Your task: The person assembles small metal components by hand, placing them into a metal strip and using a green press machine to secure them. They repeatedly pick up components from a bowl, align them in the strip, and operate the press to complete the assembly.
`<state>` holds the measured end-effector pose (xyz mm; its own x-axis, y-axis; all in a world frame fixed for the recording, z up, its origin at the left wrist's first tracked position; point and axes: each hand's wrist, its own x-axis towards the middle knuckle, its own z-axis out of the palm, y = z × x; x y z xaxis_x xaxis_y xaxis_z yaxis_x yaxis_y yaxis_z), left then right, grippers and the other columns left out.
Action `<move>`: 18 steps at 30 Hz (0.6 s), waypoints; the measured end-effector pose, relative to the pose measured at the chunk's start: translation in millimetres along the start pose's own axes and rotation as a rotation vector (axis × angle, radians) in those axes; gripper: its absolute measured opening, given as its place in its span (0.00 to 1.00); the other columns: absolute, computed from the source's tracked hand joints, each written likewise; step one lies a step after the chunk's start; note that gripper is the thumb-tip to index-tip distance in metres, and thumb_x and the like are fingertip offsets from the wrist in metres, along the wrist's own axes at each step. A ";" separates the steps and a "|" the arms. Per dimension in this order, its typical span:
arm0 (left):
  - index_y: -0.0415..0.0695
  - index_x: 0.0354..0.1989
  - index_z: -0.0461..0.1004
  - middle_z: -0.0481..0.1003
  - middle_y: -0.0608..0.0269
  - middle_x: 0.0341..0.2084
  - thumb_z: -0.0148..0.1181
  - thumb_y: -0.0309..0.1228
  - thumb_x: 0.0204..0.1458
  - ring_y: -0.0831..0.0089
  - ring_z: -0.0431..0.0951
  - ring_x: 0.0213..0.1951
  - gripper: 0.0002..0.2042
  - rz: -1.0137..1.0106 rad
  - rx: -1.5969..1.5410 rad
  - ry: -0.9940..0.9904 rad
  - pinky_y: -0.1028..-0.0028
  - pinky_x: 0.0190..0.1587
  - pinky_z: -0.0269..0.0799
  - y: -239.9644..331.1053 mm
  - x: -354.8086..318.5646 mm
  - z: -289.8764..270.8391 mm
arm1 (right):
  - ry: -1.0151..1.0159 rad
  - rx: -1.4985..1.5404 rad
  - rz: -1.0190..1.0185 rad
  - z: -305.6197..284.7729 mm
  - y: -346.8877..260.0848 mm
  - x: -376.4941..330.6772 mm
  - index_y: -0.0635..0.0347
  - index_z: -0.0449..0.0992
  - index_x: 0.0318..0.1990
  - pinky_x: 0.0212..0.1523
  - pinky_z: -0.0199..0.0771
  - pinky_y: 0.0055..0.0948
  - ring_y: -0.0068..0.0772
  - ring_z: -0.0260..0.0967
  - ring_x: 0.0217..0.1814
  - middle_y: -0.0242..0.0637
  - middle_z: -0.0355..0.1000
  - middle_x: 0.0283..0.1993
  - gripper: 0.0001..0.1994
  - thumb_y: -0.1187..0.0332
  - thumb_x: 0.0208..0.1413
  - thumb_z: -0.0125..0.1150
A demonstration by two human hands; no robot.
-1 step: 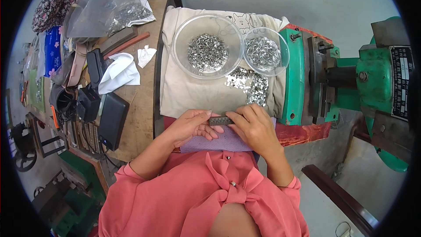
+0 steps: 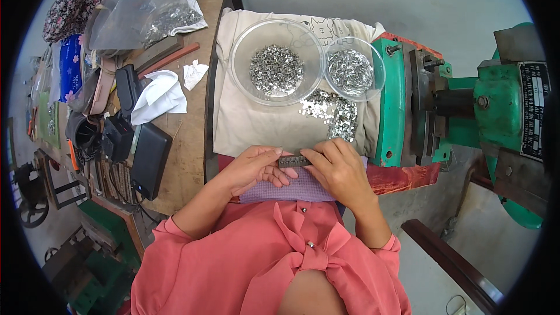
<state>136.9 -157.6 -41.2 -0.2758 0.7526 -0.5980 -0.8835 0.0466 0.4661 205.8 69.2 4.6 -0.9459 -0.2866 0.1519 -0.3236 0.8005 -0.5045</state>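
well right of the large clear tub [image 2: 236,61], a black plate [image 2: 535,108] on the green press [image 2: 496,102] bears lines of white chinese characters and some blank white boxes. far left of the tub, a blue package [image 2: 71,70] has pale lettering, too small to make out. at the tub's right rim, the beige cloth [image 2: 248,131] shows a dark cartoon outline. below the tub, a dark bar [image 2: 291,161] carries a row of tiny marks, too small to tell if they are figures.
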 end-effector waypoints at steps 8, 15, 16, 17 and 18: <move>0.33 0.59 0.71 0.79 0.58 0.33 0.50 0.36 0.68 0.75 0.79 0.31 0.19 0.051 -0.024 -0.009 0.78 0.34 0.74 23.4 -18.2 11.8 | 0.230 -0.031 0.027 -26.4 -10.3 7.8 0.54 0.80 0.50 0.50 0.68 0.39 0.41 0.67 0.49 0.35 0.71 0.45 0.25 0.69 0.38 0.75; 0.34 0.59 0.73 0.79 0.59 0.32 0.53 0.36 0.67 0.77 0.77 0.30 0.20 0.300 0.022 0.068 0.79 0.32 0.72 77.2 -40.6 22.2 | 0.420 -0.099 0.155 -34.3 2.3 -10.7 0.53 0.80 0.53 0.52 0.66 0.40 0.45 0.65 0.53 0.40 0.70 0.53 0.28 0.67 0.38 0.79; 0.35 0.58 0.73 0.78 0.60 0.32 0.53 0.35 0.66 0.78 0.76 0.30 0.19 0.362 0.053 0.112 0.78 0.32 0.72 84.9 -39.7 25.3 | 0.412 -0.092 0.177 -31.0 3.9 -15.5 0.52 0.80 0.53 0.52 0.67 0.40 0.45 0.65 0.53 0.40 0.70 0.53 0.28 0.67 0.38 0.79; 0.35 0.58 0.74 0.78 0.60 0.32 0.53 0.34 0.66 0.78 0.76 0.30 0.18 0.449 0.196 0.181 0.78 0.32 0.72 92.3 -37.7 27.6 | 0.404 -0.085 0.200 -28.6 5.3 -19.8 0.52 0.80 0.53 0.52 0.67 0.40 0.45 0.65 0.53 0.40 0.70 0.52 0.28 0.68 0.38 0.79; 0.35 0.57 0.75 0.78 0.61 0.31 0.53 0.34 0.66 0.78 0.76 0.30 0.17 0.535 0.339 0.249 0.77 0.32 0.72 99.3 -35.0 29.8 | 0.388 -0.097 0.206 -27.4 6.5 -23.5 0.54 0.80 0.53 0.52 0.67 0.39 0.45 0.65 0.53 0.41 0.70 0.52 0.28 0.68 0.38 0.79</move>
<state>70.1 -159.8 45.4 -0.7566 0.5574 -0.3419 -0.4450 -0.0559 0.8938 225.3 95.5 21.1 -0.9236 0.0879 0.3731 -0.1105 0.8709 -0.4788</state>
